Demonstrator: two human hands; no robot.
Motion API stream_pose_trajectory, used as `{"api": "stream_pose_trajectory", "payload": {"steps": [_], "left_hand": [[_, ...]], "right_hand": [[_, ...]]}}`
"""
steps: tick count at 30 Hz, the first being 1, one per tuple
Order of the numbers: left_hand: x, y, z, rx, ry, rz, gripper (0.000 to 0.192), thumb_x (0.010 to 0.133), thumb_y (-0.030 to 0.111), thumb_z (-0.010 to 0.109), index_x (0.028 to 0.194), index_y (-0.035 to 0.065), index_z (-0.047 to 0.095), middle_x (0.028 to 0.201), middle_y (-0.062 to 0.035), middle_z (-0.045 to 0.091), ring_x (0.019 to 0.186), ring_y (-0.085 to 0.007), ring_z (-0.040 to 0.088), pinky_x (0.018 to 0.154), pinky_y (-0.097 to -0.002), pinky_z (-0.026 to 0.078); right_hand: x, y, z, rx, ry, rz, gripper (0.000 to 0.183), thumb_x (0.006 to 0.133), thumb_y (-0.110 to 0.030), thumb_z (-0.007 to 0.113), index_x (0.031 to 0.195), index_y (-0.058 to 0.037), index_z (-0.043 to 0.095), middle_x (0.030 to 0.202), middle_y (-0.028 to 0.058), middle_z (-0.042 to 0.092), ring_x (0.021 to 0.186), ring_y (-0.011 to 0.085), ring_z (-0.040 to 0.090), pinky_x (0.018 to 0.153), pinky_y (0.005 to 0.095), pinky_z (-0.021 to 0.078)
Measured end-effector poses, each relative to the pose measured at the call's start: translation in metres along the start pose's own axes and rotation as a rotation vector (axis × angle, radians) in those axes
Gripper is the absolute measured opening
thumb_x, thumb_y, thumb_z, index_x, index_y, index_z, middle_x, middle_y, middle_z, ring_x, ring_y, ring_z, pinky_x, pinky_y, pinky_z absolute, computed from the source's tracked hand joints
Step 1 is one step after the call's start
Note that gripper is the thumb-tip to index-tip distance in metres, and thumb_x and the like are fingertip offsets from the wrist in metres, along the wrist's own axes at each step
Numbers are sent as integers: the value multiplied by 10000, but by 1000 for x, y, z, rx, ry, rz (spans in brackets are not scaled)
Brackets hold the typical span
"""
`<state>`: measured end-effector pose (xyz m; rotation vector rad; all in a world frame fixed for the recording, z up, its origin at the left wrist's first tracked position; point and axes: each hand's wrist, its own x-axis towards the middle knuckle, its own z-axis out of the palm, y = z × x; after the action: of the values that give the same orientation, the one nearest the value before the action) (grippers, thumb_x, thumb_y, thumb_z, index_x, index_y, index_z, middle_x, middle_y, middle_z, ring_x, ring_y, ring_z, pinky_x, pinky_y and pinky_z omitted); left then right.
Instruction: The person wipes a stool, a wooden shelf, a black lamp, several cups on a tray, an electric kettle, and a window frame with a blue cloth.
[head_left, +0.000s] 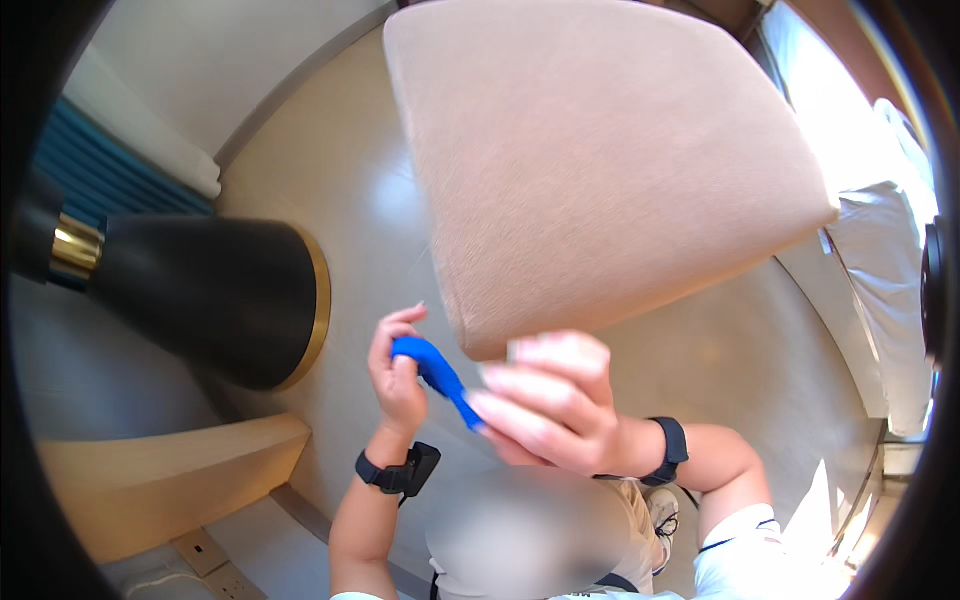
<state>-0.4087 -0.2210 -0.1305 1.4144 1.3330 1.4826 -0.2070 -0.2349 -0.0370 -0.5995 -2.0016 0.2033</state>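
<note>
A narrow blue piece of cloth (439, 370) stretches between my two hands, sloping down to the right. My left hand (394, 379) curls around its upper end, with the thumb pressed on the fabric. The lower end runs to the fingertips of my right hand (559, 405), which is blurred and pinches it. Both hands are above the floor, just off the near corner of a beige upholstered seat (615, 165). A black band with a small box (409, 471) is on my left wrist, and another black band (666, 450) is on my right.
To the left is a black tapered pedestal (217, 300) with gold trim. Blue curtain (112, 165) hangs behind it. A pale wooden panel (180, 480) and a wall socket (217, 570) are at lower left. White sheeting (885, 262) drapes along the right side.
</note>
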Motion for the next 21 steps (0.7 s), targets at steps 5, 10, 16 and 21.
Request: {"api": "stream_pose_trajectory", "payload": {"steps": [5,10,16,21], "left_hand": [[43,20,12,-432,-82,-78,338,899,306,452,1042,2,484,1143,-123,505,976,-188,472,906,-304,371],[25,25,23,257,-51,-5,402,877,388,453,996,5,486,1051,-138,505,937,-228,483,849,-330,394],[15,82,2,446,-44,577,226,673,266,424,690,43,389,785,-150,451,742,-278,451,656,-386,391],[-5,120,53,248,-454,909,273,726,298,554,712,68,408,802,-113,559,634,-256,531,568,-351,429]], "right_hand": [[111,15,19,-518,-207,289,415,743,-253,644,1101,-43,646,1302,231,496,1239,435,413,1041,555,295],[89,5,24,-465,-154,132,245,728,-181,569,811,25,673,1186,261,576,1189,435,484,1043,543,317],[42,-13,-23,-278,-117,21,362,715,-173,559,889,134,639,1114,276,604,1099,408,563,1014,448,396],[-7,-5,-107,-74,-154,-149,227,718,-194,593,782,21,635,1065,171,644,1065,292,600,991,447,430]]}}
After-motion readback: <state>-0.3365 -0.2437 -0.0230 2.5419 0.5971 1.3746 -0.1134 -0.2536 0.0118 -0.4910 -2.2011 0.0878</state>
